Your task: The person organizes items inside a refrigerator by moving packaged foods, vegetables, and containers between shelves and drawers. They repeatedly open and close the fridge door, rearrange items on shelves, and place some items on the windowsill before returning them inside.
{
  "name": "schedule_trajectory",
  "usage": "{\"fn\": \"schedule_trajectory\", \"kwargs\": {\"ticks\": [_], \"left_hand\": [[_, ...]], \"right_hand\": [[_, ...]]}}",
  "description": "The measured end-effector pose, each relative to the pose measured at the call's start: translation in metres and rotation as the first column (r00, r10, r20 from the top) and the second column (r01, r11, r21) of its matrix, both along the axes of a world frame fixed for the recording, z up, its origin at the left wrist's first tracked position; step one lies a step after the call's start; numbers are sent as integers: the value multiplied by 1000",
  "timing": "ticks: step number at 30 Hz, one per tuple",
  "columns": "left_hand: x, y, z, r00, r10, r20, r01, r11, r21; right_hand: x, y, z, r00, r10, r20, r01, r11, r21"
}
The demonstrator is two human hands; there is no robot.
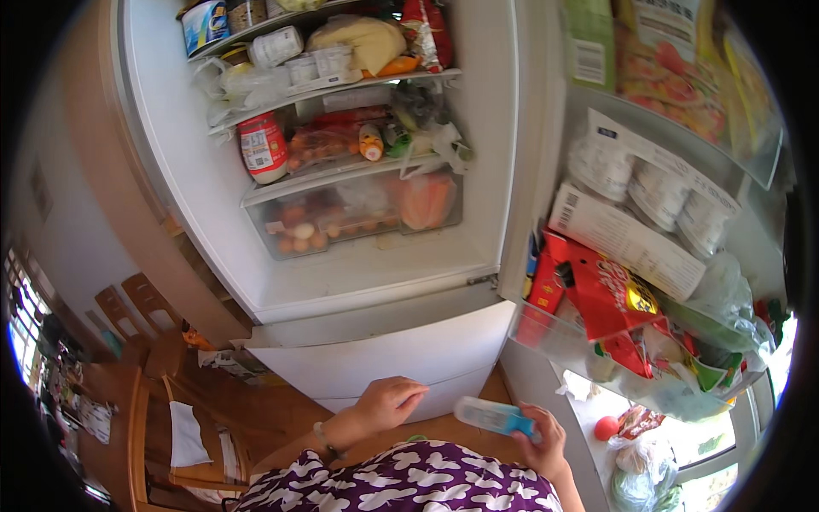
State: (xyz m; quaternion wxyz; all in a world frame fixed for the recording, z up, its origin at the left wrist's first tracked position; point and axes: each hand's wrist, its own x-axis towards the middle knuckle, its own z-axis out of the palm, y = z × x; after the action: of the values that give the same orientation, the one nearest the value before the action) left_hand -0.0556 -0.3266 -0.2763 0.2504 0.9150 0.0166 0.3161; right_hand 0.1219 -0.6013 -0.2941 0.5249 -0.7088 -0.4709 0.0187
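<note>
My right hand [542, 441] grips a small translucent container with a blue end [489, 416], held level in front of my body. Its fingers wrap the blue end, and the pale end points left. My left hand [391, 402] hovers just in front of the white lower drawer [384, 358] of a refrigerator, fingers curled together with nothing visible in them. A bracelet [325, 441] circles that wrist. Above both hands the refrigerator compartment [384, 262] stands open. A clear crisper drawer [358, 246] inside it holds eggs and a bagged orange item.
At right, the swung-out refrigerator door carries bins with white cups [656, 195], a red food packet [614, 288] and plastic bags. A red-lidded jar [262, 147] stands on a shelf. Wooden chairs [137, 307] are at left; bagged produce [643, 477] lies at lower right.
</note>
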Motion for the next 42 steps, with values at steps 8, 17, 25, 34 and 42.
{"fn": "schedule_trajectory", "kwargs": {"ticks": [8,17,25,34,42], "left_hand": [[-76,98,34,911,335,239,-384,902,198],[-108,169,0,817,517,254,-574,771,277],[-108,176,-7,812,549,198,-582,742,332],[-103,175,-13,831,541,132,-537,716,446],[-100,143,-15,896,419,149,-439,779,447]], "right_hand": [[5,209,135,864,-81,498,-201,850,487],[99,437,244,769,-362,528,-21,810,585],[105,500,222,714,-364,598,101,899,427],[94,474,243,732,-221,644,224,971,78],[14,278,39,631,218,744,-509,841,185]]}}
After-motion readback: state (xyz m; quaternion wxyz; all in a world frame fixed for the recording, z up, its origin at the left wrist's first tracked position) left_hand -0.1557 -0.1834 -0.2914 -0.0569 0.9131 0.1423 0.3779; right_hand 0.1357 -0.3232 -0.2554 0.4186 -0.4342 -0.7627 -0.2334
